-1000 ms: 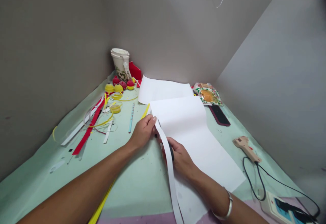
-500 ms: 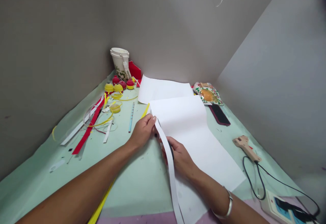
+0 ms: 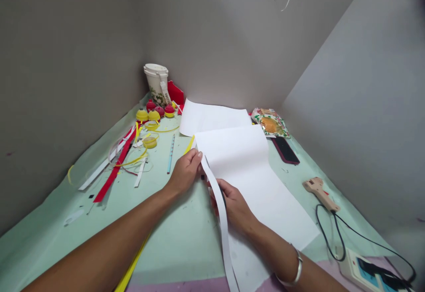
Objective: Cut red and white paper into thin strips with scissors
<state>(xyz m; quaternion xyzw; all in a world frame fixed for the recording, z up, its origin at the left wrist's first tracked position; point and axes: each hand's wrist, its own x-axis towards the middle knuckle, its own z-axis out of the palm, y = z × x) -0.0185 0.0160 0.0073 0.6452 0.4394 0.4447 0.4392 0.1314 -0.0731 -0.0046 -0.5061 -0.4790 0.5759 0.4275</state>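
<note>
A long white sheet of paper lies on the pale green table cover. My left hand pinches the sheet's far left corner between closed fingers. A narrow white strip runs from that corner down along the sheet's left edge, partly cut free. My right hand is closed around a dark-handled cutting tool, probably scissors, working at the strip's edge. The tool is mostly hidden by the hand and the strip. A silver bangle sits on my right wrist.
A second white sheet lies behind. Red, yellow and white paper strips, small red and yellow balls and a lidded cup lie at left. A snack packet, dark phone, glue gun and power strip sit at right.
</note>
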